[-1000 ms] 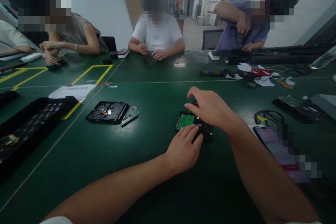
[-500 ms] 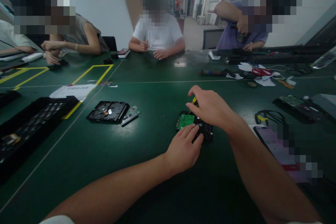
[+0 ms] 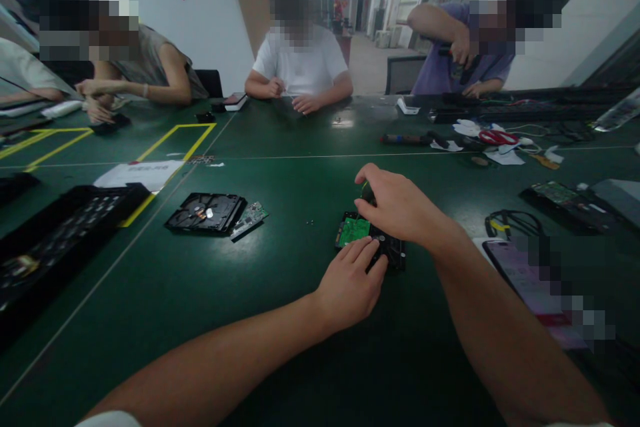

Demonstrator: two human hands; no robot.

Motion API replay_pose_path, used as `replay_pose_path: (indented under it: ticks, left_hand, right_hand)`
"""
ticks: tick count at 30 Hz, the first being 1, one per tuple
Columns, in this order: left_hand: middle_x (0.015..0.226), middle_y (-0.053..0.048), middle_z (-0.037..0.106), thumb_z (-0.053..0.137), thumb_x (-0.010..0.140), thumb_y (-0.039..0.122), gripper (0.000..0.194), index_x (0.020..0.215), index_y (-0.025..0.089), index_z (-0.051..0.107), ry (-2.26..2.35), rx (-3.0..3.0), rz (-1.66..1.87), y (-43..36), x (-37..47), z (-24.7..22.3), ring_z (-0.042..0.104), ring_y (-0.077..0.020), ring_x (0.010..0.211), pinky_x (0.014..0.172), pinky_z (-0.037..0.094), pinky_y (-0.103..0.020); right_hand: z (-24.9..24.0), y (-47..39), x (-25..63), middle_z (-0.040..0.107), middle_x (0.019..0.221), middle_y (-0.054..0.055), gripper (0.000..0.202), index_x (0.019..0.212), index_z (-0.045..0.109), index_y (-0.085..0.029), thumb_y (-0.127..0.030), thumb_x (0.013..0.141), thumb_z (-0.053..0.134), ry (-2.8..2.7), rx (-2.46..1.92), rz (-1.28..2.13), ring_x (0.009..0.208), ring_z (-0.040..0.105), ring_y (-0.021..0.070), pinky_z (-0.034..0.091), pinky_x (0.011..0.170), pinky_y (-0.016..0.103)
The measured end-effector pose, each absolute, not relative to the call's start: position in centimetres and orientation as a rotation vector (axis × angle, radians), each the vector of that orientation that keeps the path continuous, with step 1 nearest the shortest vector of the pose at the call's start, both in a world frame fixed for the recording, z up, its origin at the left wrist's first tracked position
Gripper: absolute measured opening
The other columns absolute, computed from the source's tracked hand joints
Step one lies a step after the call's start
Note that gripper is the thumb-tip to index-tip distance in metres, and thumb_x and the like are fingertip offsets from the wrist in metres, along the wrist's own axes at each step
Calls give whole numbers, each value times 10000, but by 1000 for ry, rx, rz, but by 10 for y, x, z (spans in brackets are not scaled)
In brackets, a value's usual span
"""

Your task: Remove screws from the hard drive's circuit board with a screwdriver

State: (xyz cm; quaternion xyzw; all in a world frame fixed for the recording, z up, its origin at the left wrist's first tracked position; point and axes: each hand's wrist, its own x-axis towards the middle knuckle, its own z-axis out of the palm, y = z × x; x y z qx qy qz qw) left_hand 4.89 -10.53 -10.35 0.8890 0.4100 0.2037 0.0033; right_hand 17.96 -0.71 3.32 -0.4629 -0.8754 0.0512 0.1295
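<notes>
A black hard drive with a green circuit board (image 3: 353,231) lies on the dark green table (image 3: 280,280). My left hand (image 3: 353,280) rests its fingertips on the near side of the drive, apparently steadying it. Above the drive, my right hand (image 3: 395,203) is curled around a small screwdriver (image 3: 368,192) with a dark and yellow handle, its shaft over the green board. Tiny screws (image 3: 309,222) lie left of the drive. Further left is a second black drive (image 3: 206,213), with a loose circuit board (image 3: 250,219) against its right side.
A long black tray (image 3: 65,233) stands at left, near a white paper (image 3: 140,175). At right are a phone (image 3: 530,287), a black cable (image 3: 515,223) and another drive (image 3: 570,203). Several people sit across the table; one holds a dark tool (image 3: 457,67).
The screwdriver handle has turned between my right fingers, showing less yellow. My left hand and the drive have stayed in place.
</notes>
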Motion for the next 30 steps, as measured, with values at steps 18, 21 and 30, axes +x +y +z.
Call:
replay_pose_path:
  ticks: [18, 21, 30]
  left_hand:
    - [1507, -203, 539, 469, 1030, 287, 426, 1412, 122, 561, 1290, 2796, 622, -106, 48, -101, 488, -358, 1442, 1189, 438, -512]
    - [1513, -202, 534, 475, 1029, 296, 431, 1417, 127, 558, 1291, 2796, 621, -106, 48, -103, 484, -364, 1444, 1179, 446, -522]
    - [1514, -202, 535, 481, 1026, 309, 443, 1424, 130, 557, 1291, 2800, 618, -106, 48, -106, 483, -366, 1446, 1179, 446, -523]
  right_hand:
    - [29, -5, 180, 668, 1297, 192, 427, 1337, 503, -133, -176, 921, 586, -2512, -1318, 192, 1122, 673, 312, 503, 928, 405]
    - [31, -4, 180, 697, 1238, 183, 376, 1303, 525, -137, -253, 958, 618, -2513, -1371, 150, 1104, 681, 327, 503, 922, 418]
    - [28, -4, 181, 698, 1252, 181, 325, 1269, 581, -147, -291, 977, 582, -2486, -1324, 214, 1116, 673, 334, 493, 949, 423]
